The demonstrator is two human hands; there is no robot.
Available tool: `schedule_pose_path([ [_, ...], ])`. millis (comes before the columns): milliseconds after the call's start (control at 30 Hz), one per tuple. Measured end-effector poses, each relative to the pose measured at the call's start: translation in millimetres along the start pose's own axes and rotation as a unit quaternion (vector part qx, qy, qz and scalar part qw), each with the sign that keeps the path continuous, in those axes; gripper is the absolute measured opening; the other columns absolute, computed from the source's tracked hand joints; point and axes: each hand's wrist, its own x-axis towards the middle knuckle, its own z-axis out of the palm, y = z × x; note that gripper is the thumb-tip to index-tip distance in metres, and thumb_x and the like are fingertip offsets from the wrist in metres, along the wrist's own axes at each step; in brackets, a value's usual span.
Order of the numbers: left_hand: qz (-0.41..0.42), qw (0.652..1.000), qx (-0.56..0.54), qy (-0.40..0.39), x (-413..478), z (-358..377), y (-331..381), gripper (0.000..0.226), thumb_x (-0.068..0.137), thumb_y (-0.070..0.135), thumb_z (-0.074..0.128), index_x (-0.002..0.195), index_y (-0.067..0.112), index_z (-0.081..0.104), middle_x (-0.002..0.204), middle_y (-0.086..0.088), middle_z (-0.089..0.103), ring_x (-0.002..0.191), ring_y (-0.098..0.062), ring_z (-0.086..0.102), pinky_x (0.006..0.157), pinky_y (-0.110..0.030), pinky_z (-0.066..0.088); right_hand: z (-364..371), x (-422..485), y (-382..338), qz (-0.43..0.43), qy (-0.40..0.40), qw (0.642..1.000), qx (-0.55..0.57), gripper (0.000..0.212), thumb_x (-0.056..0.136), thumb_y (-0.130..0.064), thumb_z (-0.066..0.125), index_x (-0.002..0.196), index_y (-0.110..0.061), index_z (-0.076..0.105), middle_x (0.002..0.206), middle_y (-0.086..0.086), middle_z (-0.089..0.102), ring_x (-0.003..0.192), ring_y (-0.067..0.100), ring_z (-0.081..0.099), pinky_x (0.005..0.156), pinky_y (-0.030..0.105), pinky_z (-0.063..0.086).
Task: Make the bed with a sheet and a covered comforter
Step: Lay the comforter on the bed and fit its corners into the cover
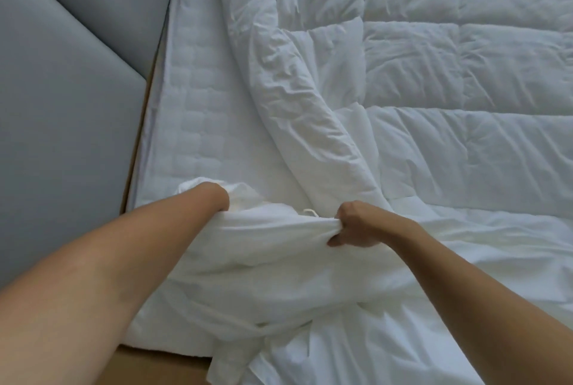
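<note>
A white quilted comforter [434,74] lies spread over the bed, with its left edge folded back toward the middle. A smooth white duvet cover [279,260] is bunched over the comforter's near end. My left hand is buried inside the cover's opening and only the wrist [214,198] shows, so the fingers are hidden. My right hand [353,224] grips a gathered fold of the cover's edge in a fist. A small white tie [310,213] sticks out of the cover between my hands. The sheeted, quilted mattress [198,124] shows at the left.
A grey padded headboard or wall panel [71,89] runs along the bed's left side. A tan wooden bed frame [139,148] edges the mattress at the left and near corner.
</note>
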Motion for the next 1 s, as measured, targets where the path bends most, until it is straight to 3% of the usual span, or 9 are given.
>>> schedule_pose_path([
  [167,-0.009,0.990,0.134,-0.039,10,-6,-11,0.052,0.093,0.039,0.058,0.143,0.032,0.048,0.143,0.003,0.053,0.119,-0.032,0.062,0.064,-0.047,0.057,19,-11,-7,-0.041,-0.119,0.992,-0.017,0.058,0.079,-0.048,0.077,0.126,-0.019,0.058,0.116,0.002,0.066,0.102,0.024,0.063,0.082,0.029,0.047],
  [267,-0.004,0.981,0.180,-0.066,0,-41,-27,0.056,0.093,0.030,0.063,0.147,0.025,0.048,0.148,-0.004,0.051,0.129,-0.029,0.055,0.099,-0.046,0.050,14,-12,-11,-0.046,-0.149,0.988,-0.010,0.057,0.078,-0.052,0.076,0.121,-0.017,0.061,0.111,0.001,0.065,0.097,0.024,0.062,0.085,0.032,0.050],
  [333,-0.021,0.982,0.182,-0.043,-21,-80,-44,0.050,0.095,0.036,0.065,0.140,0.018,0.056,0.144,-0.004,0.055,0.128,-0.023,0.056,0.101,-0.035,0.046,-2,-9,-12,-0.043,-0.115,0.992,-0.003,0.047,0.083,-0.050,0.073,0.111,-0.013,0.065,0.100,0.001,0.063,0.087,0.023,0.060,0.078,0.030,0.048],
  [467,-0.115,0.987,0.042,-0.105,-71,-174,-100,0.051,0.094,0.040,0.067,0.128,0.002,0.064,0.098,-0.007,0.073,0.090,-0.022,0.069,0.081,-0.029,0.057,-34,-8,-23,-0.065,-0.030,0.997,0.018,0.037,0.089,-0.047,0.068,0.097,-0.012,0.063,0.089,0.002,0.059,0.078,0.022,0.055,0.070,0.027,0.041],
  [567,-0.170,0.980,-0.095,0.038,-87,-244,-136,0.036,0.090,0.023,0.072,0.108,-0.007,0.064,0.073,-0.018,0.068,0.058,-0.027,0.064,0.053,-0.026,0.051,-44,-9,-31,-0.063,0.035,0.996,0.043,0.038,0.090,-0.054,0.064,0.090,-0.017,0.056,0.086,-0.001,0.055,0.079,0.020,0.055,0.073,0.028,0.042],
  [633,-0.170,0.962,-0.130,0.170,-83,-268,-140,0.047,0.078,0.013,0.080,0.116,-0.006,0.061,0.087,-0.021,0.062,0.073,-0.031,0.064,0.066,-0.031,0.052,-44,-8,-31,-0.051,0.062,0.996,0.032,0.040,0.090,-0.057,0.063,0.090,-0.018,0.055,0.089,-0.001,0.056,0.081,0.020,0.056,0.077,0.029,0.045],
  [733,-0.151,0.932,0.004,0.328,-70,-242,-115,0.058,0.073,0.017,0.070,0.128,0.004,0.057,0.120,-0.015,0.062,0.115,-0.035,0.060,0.094,-0.042,0.048,-37,-6,-24,-0.039,0.032,0.999,-0.009,0.047,0.090,-0.060,0.060,0.105,-0.014,0.060,0.101,0.003,0.060,0.091,0.021,0.058,0.085,0.030,0.048],
  [867,-0.145,0.933,0.082,0.320,-29,-164,-96,0.038,0.089,0.021,0.055,0.126,0.020,0.061,0.124,-0.002,0.060,0.115,-0.026,0.060,0.089,-0.039,0.042,-19,-3,-15,-0.017,-0.055,0.997,-0.049,0.053,0.094,-0.059,0.054,0.118,-0.012,0.059,0.106,0.002,0.058,0.090,0.018,0.052,0.089,0.030,0.046],
  [1000,-0.169,0.905,-0.256,0.295,19,-115,-95,0.079,0.079,0.034,0.079,0.143,0.011,0.038,0.140,-0.017,0.039,0.127,-0.040,0.045,0.096,-0.051,0.046,-21,5,-23,0.012,-0.120,0.992,-0.034,0.073,0.086,-0.074,0.052,0.121,-0.010,0.060,0.109,0.005,0.061,0.096,0.022,0.057,0.087,0.031,0.043],
])
